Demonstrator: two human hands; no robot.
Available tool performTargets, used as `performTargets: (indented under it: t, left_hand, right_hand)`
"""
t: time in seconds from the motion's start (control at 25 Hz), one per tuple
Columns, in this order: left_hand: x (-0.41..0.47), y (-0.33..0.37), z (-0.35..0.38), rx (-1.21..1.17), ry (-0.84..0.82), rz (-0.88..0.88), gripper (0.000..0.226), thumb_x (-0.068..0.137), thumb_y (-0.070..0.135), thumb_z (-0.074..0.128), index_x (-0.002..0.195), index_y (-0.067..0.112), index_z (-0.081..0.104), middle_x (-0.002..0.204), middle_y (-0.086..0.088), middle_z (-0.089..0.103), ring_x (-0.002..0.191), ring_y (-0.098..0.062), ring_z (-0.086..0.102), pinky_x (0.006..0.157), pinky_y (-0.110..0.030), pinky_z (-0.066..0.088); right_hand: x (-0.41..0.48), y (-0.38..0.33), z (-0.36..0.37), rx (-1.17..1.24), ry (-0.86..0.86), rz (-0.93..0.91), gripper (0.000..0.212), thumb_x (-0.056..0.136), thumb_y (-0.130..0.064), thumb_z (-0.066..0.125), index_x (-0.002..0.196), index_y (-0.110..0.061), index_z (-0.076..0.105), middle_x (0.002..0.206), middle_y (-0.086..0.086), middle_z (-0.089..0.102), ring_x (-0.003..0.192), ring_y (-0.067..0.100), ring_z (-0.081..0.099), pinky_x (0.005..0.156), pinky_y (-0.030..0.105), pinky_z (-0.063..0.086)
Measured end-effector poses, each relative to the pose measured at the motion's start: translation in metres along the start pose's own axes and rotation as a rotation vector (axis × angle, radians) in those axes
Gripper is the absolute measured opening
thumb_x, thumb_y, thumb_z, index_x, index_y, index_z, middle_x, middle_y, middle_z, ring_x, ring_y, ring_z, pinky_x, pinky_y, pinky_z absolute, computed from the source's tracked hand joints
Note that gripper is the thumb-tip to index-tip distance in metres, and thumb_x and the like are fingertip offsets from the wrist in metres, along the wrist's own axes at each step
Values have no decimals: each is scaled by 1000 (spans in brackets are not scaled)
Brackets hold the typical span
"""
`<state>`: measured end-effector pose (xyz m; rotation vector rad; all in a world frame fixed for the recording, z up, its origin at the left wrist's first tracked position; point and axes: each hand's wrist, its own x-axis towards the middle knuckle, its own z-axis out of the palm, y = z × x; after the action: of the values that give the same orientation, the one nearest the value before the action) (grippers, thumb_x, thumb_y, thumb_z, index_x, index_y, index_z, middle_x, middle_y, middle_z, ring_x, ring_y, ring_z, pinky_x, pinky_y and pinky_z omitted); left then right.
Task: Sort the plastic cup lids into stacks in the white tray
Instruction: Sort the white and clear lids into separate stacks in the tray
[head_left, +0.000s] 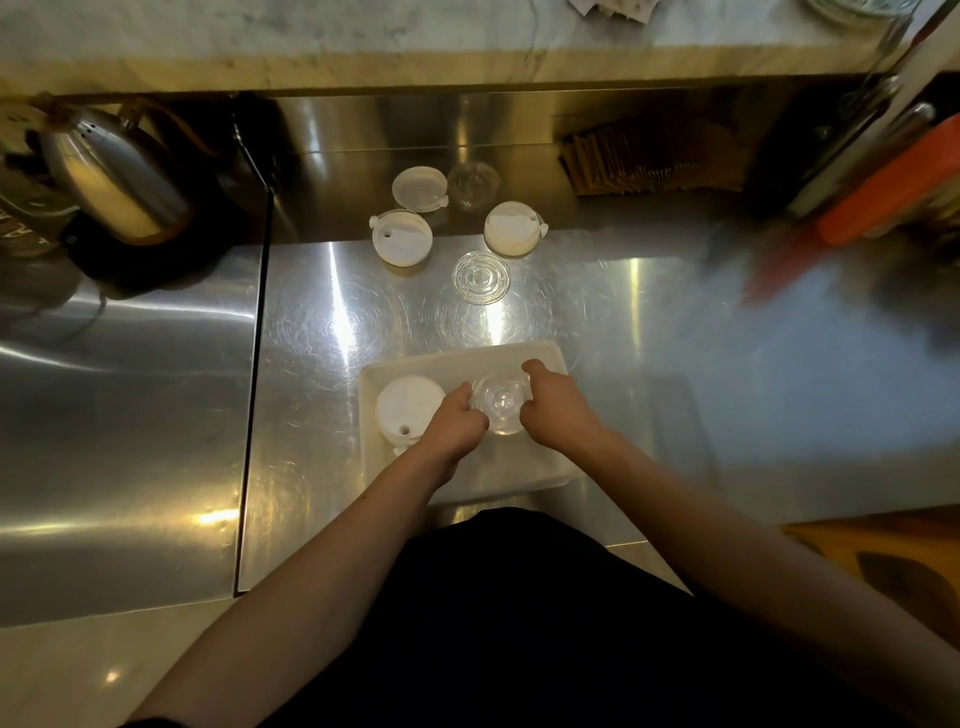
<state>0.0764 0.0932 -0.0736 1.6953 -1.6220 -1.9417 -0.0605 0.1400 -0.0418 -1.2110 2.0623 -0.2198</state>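
The white tray (540, 358) lies on the steel counter just in front of me. In its left part sits a white lid (408, 408) with a small hole. In the middle of the tray is a clear domed lid (501, 402); my left hand (457, 423) grips its left edge and my right hand (556, 408) grips its right edge. Beyond the tray, on the counter, lie three white lids (401, 237) (420, 188) (511, 228), a flat clear lid (481, 277) and a clear domed lid (472, 184) at the back.
A metal kettle (117, 176) on a dark base stands at the back left. A pile of brown paper sleeves (654, 161) lies at the back right. Orange and red blurred items (883, 192) crowd the far right. A marble ledge (415, 41) runs along the back.
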Motion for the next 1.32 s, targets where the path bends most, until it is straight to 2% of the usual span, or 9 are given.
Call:
performTargets:
  t: [0.24, 0.52, 0.68, 0.84, 0.88, 0.96, 1.0, 1.08, 1.32]
  left_hand:
    - [5, -2, 2, 15, -11, -18, 40, 73, -2, 44, 106, 12, 61, 107, -14, 68, 96, -26, 61, 86, -35, 48]
    - [-1, 3, 4, 36, -6, 6, 37, 79, -1, 43, 108, 15, 58, 108, -9, 67, 97, -25, 61, 84, -34, 47]
    - [-4, 2, 2, 19, 0, 40, 34, 78, -1, 42, 105, 13, 58, 106, -11, 67, 91, -21, 58, 79, -31, 45]
    - [-9, 7, 0, -5, 20, 40, 29, 82, -1, 44, 99, 16, 59, 96, -3, 65, 92, -21, 55, 75, -28, 43]
    - [-10, 10, 0, -11, 26, 34, 30, 85, -1, 45, 100, 21, 59, 98, 1, 63, 96, -20, 54, 77, -27, 43]
    - [-12, 14, -1, 7, 54, 22, 41, 91, 7, 49, 128, 24, 53, 124, 0, 58, 117, -20, 52, 95, -30, 44]
    - [-12, 15, -3, 29, 81, 27, 50, 92, 11, 51, 141, 20, 44, 138, -4, 52, 126, -21, 49, 104, -34, 42]
    - [-15, 18, -6, 69, 129, 63, 54, 93, 16, 53, 145, 19, 40, 145, -7, 47, 128, -21, 49, 106, -37, 41]
    - [-14, 35, -17, 67, 250, 264, 36, 92, 13, 55, 128, 19, 55, 118, 2, 62, 102, -10, 59, 88, -25, 48]
  right_hand:
    - [5, -4, -3, 4, -68, 59, 48, 92, -7, 48, 138, -3, 36, 127, 21, 55, 114, 35, 54, 92, 39, 46]
    - [3, -7, -8, 54, -95, 85, 50, 94, -7, 47, 142, -3, 34, 137, 21, 49, 123, 34, 50, 96, 36, 43]
    - [0, -4, -11, 80, -86, 61, 55, 94, -6, 48, 146, -4, 31, 141, 19, 46, 125, 33, 48, 97, 34, 42]
    - [-3, 0, -13, 130, -55, 17, 61, 94, -7, 49, 151, -7, 26, 152, 15, 38, 136, 30, 41, 107, 33, 36]
    - [-4, 1, -14, 150, -38, 3, 61, 94, -7, 50, 151, -8, 27, 153, 14, 37, 137, 29, 40, 109, 34, 34]
    - [-3, 5, -14, 217, 13, -22, 57, 94, -8, 52, 148, -9, 34, 151, 12, 41, 137, 28, 42, 112, 36, 36]
    - [-3, 6, -14, 261, 47, -36, 55, 93, -8, 53, 145, -10, 38, 148, 11, 44, 135, 26, 45, 110, 37, 39]
    - [-1, 6, -16, 342, 120, -62, 48, 92, -7, 55, 140, -12, 46, 142, 8, 51, 126, 23, 53, 103, 31, 44]
    - [8, 1, -31, 410, 242, -114, 37, 95, -13, 57, 131, -18, 53, 125, 4, 61, 102, 10, 57, 81, 16, 45]
